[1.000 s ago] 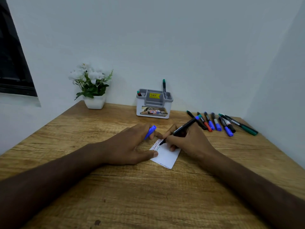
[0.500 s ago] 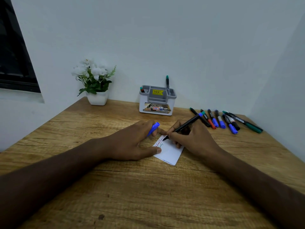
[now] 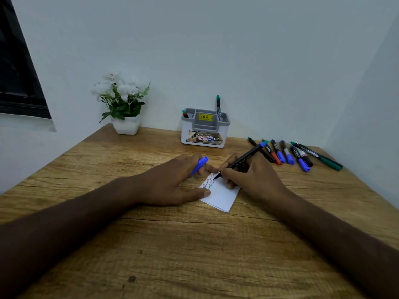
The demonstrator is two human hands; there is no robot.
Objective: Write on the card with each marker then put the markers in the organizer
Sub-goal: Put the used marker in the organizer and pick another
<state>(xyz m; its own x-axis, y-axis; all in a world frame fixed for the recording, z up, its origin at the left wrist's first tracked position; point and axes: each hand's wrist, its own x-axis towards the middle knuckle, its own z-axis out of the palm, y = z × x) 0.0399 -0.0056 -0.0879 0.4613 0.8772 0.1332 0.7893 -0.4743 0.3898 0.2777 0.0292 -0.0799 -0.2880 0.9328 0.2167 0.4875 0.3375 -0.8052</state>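
The white card lies on the table, pinned by the left hand, whose grip also holds a blue cap. The right hand grips a black marker, tip on the card (some lines written). The organizer stands behind, loose markers to its right.

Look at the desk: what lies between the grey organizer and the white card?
In the head view, only bare wooden desk lies between the organizer and the card; nearest the card, the left hand holds a blue cap.
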